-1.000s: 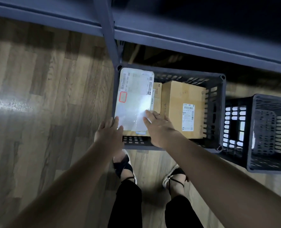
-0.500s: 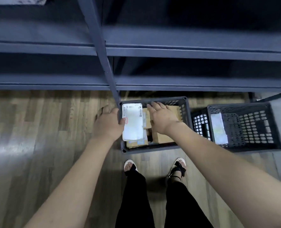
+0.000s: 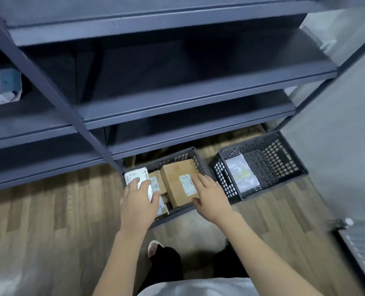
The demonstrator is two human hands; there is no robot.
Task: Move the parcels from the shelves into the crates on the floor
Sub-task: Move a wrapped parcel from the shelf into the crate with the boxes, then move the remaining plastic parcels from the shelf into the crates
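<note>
Head view: left hand and right hand apart, fingers relaxed, over the crate holding a white parcel and a cardboard box.

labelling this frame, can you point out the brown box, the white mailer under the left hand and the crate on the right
brown box (image 3: pixel 175 178): head view, bare cardboard top.
white mailer (image 3: pixel 134 174): head view, far end beyond the fingers.
right crate (image 3: pixel 288 159): head view, perforated far wall.
</note>
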